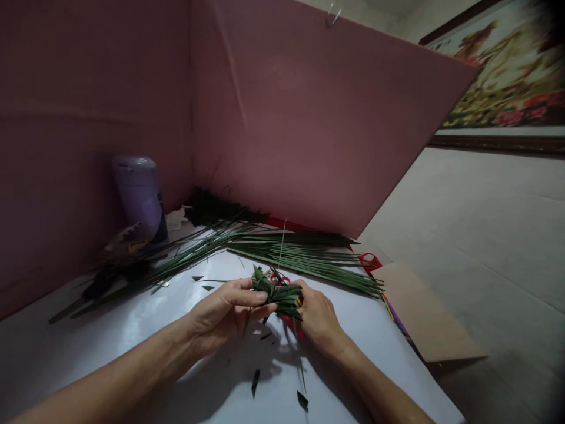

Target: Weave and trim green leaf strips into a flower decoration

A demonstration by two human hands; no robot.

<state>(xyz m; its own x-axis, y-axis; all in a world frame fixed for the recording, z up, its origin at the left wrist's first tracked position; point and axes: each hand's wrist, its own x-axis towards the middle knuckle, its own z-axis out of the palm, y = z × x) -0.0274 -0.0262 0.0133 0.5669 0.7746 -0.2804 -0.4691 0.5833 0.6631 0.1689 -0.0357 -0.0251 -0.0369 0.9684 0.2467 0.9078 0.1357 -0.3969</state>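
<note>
Though illegible, lettering (441, 45) on painting (507, 82); left grip (225, 306) around leaf bundle (285, 295), right grip (320, 315) unclear.

A splayed green leaf bundle (285, 295) is held above the table (353, 306).

Over the near table (238, 406), between the 2 forearms (136, 368), a hand could pass — scraps (302, 401) lie flat there. Farther in, the left hand (224, 309), bunch (282, 294) and right hand (318, 312) close the gap; leaves (304, 258) — then the board (318, 123) — bar the back.
</note>
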